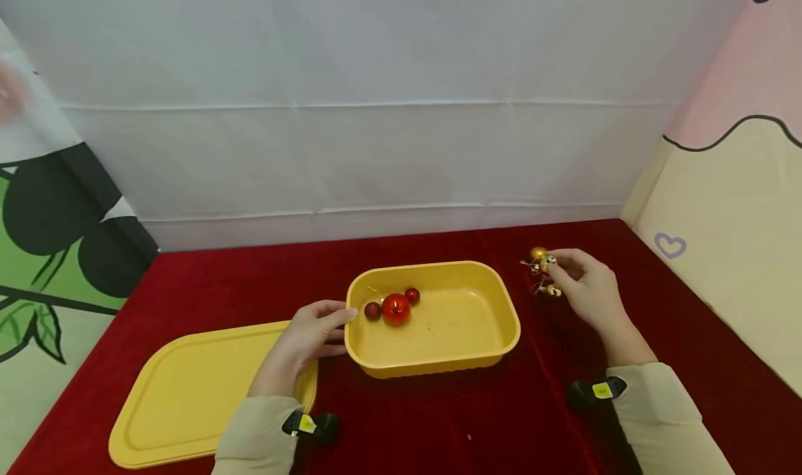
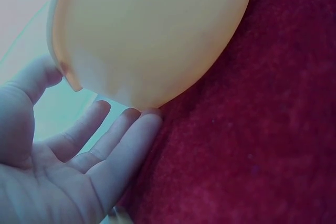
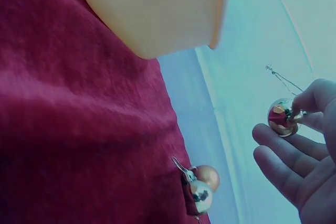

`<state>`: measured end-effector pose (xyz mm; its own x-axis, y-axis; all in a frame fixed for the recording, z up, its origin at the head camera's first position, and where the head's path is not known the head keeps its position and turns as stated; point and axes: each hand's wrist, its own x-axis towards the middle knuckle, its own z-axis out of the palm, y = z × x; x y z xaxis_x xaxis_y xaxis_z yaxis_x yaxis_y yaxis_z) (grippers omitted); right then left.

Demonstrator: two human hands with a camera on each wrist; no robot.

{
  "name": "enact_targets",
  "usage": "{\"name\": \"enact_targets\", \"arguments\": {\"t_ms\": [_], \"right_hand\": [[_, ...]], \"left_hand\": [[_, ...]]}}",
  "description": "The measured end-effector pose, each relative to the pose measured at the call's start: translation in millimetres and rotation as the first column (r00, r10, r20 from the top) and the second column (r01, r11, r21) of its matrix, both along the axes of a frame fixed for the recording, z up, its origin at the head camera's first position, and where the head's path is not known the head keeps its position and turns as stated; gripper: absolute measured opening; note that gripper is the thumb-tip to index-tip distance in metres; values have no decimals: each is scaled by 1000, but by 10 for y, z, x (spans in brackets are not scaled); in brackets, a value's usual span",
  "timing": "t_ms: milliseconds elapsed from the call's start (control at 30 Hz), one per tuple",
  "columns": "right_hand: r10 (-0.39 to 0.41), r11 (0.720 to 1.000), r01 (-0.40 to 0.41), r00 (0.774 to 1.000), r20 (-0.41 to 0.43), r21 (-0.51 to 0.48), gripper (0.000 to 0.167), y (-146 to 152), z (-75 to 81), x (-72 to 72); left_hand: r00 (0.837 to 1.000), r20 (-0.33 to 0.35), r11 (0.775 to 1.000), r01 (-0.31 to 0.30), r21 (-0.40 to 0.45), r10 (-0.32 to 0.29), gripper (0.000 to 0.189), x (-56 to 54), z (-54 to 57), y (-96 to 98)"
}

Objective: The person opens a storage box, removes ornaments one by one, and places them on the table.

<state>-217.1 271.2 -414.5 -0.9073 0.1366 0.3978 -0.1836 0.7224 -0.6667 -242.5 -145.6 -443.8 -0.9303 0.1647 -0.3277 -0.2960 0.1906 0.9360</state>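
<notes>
A yellow plastic box stands on the red cloth. My left hand holds its left end, thumb at the rim and fingertips against the outer wall. Inside, toward the left, lie a large shiny red bauble and two smaller red ones, a dark bauble and a little bauble. Right of the box, my right hand pinches a shiny gold bauble by its top, its string loop sticking out. Close by are a matte gold bauble and a shiny gold bauble on the cloth.
A yellow lid lies flat on the red cloth at the left, partly under my left forearm. Behind the table hangs a white curtain. Printed cloth panels stand at both sides.
</notes>
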Motion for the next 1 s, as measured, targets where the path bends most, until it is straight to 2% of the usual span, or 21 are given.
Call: {"name": "enact_targets", "arguments": {"t_ms": [333,600,700,833,1000], "right_hand": [[-66,998,67,996,66,-21,29,143,71,51],[-147,987,143,987,68,70,35,238,41,37],[-137,986,126,986,99,107,37,265,32,30],[-77,987,53,984,158,153,34,303,12,4],[-43,976,9,987,152,219,29,329,-31,-18]], "left_hand": [[1000,3,1000,13,-7,-13,50,-1,4,-53],[1000,-5,1000,20,-15,-20,53,31,23,-110],[1000,-8,999,25,-20,-25,55,38,22,-128],[1000,-9,999,24,-23,-24,55,40,12,-143],[1000,-6,1000,22,-22,-22,56,46,5,-153]]}}
